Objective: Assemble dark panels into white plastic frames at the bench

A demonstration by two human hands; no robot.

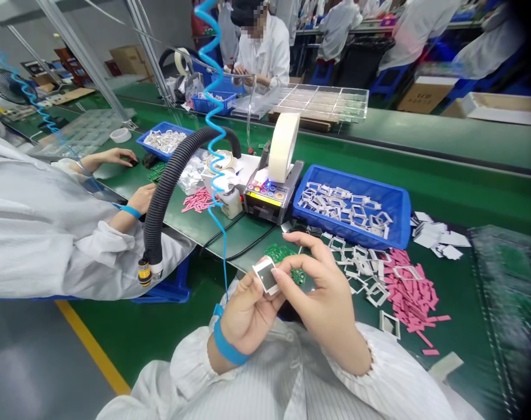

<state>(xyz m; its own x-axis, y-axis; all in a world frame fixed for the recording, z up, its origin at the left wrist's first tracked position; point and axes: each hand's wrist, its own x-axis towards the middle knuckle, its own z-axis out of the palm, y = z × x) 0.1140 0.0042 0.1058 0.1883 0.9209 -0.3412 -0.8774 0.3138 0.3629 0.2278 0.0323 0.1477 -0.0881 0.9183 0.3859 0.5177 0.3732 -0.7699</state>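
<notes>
My left hand (250, 315), with a blue strap on its wrist, is closed on a small white frame with a grey screen (266, 275). My right hand (322, 286) touches the frame's right side with thumb and fingertips, its index finger raised. Just behind the hands lie green circuit boards (279, 253), partly hidden. To the right, loose white plastic frames (360, 265) are scattered beside a pile of pink strips (408, 286). One more white frame (388, 324) sits near the table's front edge.
A blue bin (353, 204) of white frames stands behind, beside a tape dispenser (269, 198) with a large roll. A black hose (160, 204) and a coiled blue cord (217, 116) hang at the left. A co-worker's sleeve (51, 221) is further left. White paper pieces (438, 234) lie right.
</notes>
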